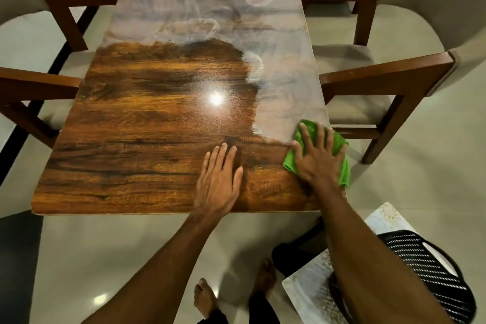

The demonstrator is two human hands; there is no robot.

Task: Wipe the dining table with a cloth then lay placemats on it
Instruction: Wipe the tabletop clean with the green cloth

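Note:
A long wooden dining table (136,139) runs away from me. Its near left part is glossy dark brown; the far part and the right strip carry a dull whitish film. My right hand (317,155) lies flat on a green cloth (339,147) at the table's near right edge, fingers spread, pressing it onto the wood. My left hand (219,179) rests flat and open on the table just left of it, holding nothing. Pale patterned placemats (310,294) lie on a black mesh chair (431,271) at my lower right, partly hidden by my right forearm.
Wooden armchairs with beige cushions stand on both sides of the table: two on the left (39,81) and two on the right (389,76). The floor is pale tile. My bare feet (203,297) are visible below the table's near edge.

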